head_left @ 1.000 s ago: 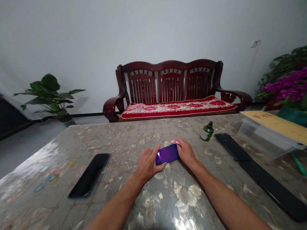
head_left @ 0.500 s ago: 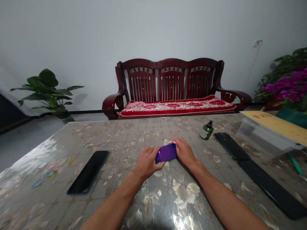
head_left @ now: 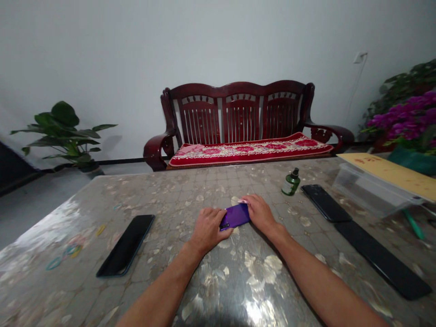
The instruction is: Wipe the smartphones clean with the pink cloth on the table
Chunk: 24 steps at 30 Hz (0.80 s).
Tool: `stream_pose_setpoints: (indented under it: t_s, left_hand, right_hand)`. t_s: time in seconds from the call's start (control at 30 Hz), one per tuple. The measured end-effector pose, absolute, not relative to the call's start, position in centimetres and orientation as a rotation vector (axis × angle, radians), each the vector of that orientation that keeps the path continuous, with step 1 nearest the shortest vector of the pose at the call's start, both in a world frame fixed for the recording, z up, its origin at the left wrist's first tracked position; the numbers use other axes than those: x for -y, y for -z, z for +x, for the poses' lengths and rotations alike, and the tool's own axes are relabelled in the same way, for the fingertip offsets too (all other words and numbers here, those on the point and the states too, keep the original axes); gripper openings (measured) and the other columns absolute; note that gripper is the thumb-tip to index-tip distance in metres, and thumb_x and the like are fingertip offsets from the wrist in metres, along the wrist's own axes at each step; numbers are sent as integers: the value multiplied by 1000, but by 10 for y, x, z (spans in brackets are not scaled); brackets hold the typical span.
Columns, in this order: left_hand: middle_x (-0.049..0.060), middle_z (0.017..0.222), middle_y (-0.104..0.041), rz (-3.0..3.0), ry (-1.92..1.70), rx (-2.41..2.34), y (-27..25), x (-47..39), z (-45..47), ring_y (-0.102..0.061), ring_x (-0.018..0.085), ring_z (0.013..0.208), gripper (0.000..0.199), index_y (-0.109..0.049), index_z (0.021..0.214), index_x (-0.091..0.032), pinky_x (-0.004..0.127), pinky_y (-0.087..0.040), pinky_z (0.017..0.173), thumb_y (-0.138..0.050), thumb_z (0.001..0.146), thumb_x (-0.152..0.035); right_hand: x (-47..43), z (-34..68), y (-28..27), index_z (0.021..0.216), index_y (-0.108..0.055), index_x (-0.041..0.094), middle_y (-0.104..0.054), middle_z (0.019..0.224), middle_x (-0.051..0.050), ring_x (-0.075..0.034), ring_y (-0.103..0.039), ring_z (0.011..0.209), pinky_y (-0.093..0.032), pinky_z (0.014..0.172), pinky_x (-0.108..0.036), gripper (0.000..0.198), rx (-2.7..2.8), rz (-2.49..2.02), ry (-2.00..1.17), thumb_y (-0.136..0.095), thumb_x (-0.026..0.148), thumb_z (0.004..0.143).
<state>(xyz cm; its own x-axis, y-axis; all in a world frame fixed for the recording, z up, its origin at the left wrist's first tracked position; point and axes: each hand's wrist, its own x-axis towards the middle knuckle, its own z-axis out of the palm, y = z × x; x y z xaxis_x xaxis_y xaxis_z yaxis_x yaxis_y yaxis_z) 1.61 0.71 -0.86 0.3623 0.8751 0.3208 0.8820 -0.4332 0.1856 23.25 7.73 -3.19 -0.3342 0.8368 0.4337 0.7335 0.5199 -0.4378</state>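
A purple smartphone lies sideways between my hands, just above the patterned table, its glossy back and camera strip facing up. My left hand grips its left end, thumb along the near edge and fingers over the far side. At the opposite end, my right hand is closed round a small pinkish-white cloth, which shows only at the fingertips and touches the phone's far edge. How much of the phone this hand also grips is hidden.
A black phone lies left, near loose rubber bands. On the right are a green bottle, two dark phones lying end to end, a clear plastic box under a yellow board, and a green-handled tool.
The view has shifted slightly, so the things on the right appear a little further left and higher. Both hands keep their hold on the purple smartphone and cloth, with hardly any movement.
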Motion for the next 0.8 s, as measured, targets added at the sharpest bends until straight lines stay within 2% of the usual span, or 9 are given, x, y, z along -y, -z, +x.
stream_pose_setpoints:
  t_s: [0.27,0.4,0.57,0.7,0.8]
  left_hand:
    - [9,108,-72,-2565,613,1700,7,-6,17,-62,31,100,46,-64,118,-21,46,-44,93,-74,78,-41]
    - [8,113,-70,-2587,706,1727,9,-6,16,-62,30,104,48,-63,120,-23,45,-44,96,-76,78,-40]
    - [10,121,-68,-2714,841,1763,14,-8,3,-61,31,111,65,-59,129,-24,46,-46,100,-82,71,-44]
    - [11,131,-62,-2818,951,1811,16,-10,-13,-56,30,121,80,-51,140,-22,45,-44,105,-84,67,-33]
    - [12,131,-62,-2843,1003,1875,17,-12,-21,-57,30,121,84,-50,141,-22,46,-45,105,-85,65,-30]
  right_hand:
    - [-65,236,19,110,-71,23,-71,103,-7,-24,-56,102,-42,92,-35,27,2181,-1304,-118,-53,14,91]
    - [-56,236,18,113,-70,23,-69,104,-7,-23,-56,101,-43,92,-35,32,2241,-1235,-109,-48,12,93]
    - [-53,238,20,111,-70,24,-67,100,-8,-23,-57,100,-45,89,-34,30,2241,-1307,-55,-47,14,95]
    - [-53,237,17,111,-71,22,-67,99,-9,-24,-57,99,-46,89,-34,29,2227,-1340,-43,-47,15,95]
    - [-48,228,16,110,-71,22,-66,96,-8,-22,-58,96,-46,87,-33,30,2245,-1285,-94,-49,13,93]
